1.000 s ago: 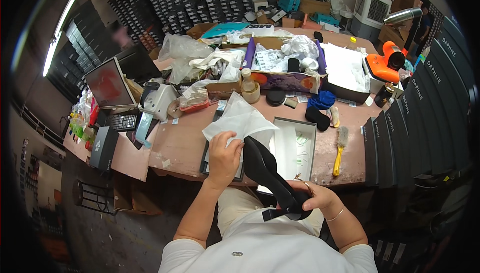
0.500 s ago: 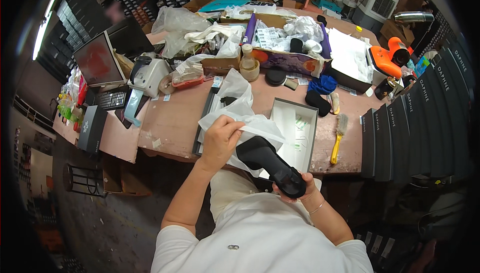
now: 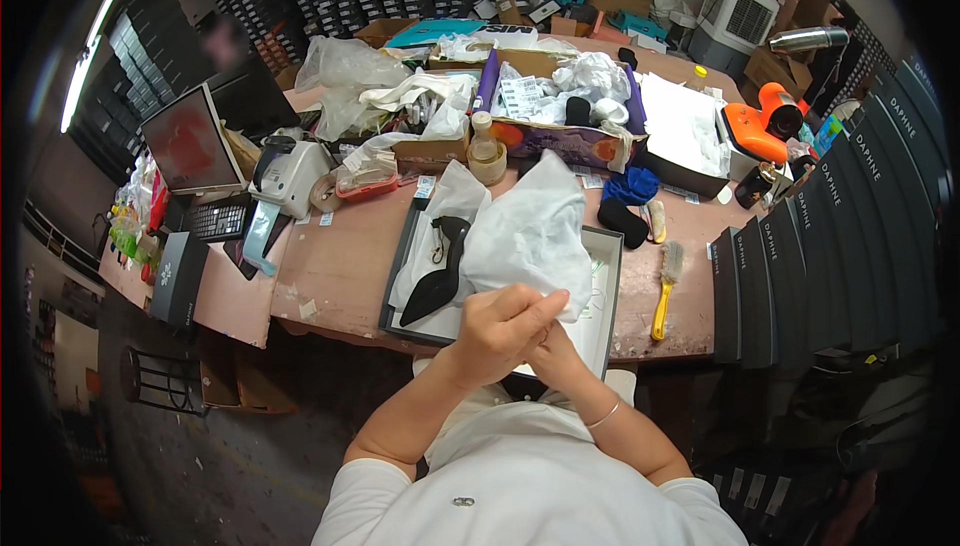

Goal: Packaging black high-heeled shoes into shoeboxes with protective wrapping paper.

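My left hand (image 3: pixel 502 332) is closed, its thumb and fingers pinching the near end of a white sheet of thin wrapping (image 3: pixel 525 231). The sheet rises and bulges away from me above the shoe box. Close beneath it is my right hand (image 3: pixel 556 356), its fingers mostly hidden behind the left hand and the wrapping, so what it grips does not show. Inside the open dark grey box (image 3: pixel 388 296), one black shoe (image 3: pixel 435 281) lies on white tissue paper (image 3: pixel 415 251). No second shoe shows; the sheet hides whatever is behind it.
A pale-lined box part (image 3: pixel 604 291) lies right of the wrapping, near a yellow-handled brush (image 3: pixel 664 296). Stacked dark shoe boxes (image 3: pixel 790 276) rise at the right. A glue bottle (image 3: pixel 486 151) and filled cartons (image 3: pixel 570 141) stand behind; a label printer (image 3: pixel 290 176) sits left.
The black shoe in my right hand has gone out of sight. My hands have come together at the wrapping, now spread higher, and the shoe in the box has come into fuller view.
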{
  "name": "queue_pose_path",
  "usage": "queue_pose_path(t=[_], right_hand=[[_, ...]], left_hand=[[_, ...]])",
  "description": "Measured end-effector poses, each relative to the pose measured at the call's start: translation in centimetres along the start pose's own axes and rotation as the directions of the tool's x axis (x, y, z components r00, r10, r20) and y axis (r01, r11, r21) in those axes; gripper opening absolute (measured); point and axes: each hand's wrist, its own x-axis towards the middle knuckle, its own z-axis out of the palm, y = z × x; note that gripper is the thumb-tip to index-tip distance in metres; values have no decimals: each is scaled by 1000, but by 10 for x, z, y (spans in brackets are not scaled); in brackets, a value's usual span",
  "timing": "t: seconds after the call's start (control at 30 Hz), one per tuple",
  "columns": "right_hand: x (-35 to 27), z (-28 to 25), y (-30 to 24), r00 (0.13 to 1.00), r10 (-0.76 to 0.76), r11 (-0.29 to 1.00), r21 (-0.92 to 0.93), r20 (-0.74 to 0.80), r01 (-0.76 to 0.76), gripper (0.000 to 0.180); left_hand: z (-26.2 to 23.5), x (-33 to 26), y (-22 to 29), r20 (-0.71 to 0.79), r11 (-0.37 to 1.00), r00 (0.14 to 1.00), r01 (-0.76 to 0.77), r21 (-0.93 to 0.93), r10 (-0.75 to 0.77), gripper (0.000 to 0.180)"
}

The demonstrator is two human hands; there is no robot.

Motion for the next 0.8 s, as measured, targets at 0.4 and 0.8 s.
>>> queue_pose_path(t=[0.4,0.8], right_hand=[[6,-28,-8,978,-197,973,-138,-72,186,36],[11,-46,-13,979,-3,510,-842,204,177,59]], left_hand=[[52,-35,24,144,975,990,29,-220,3,40],[21,-30,10,-27,809,835,523,-269,-549,22]])
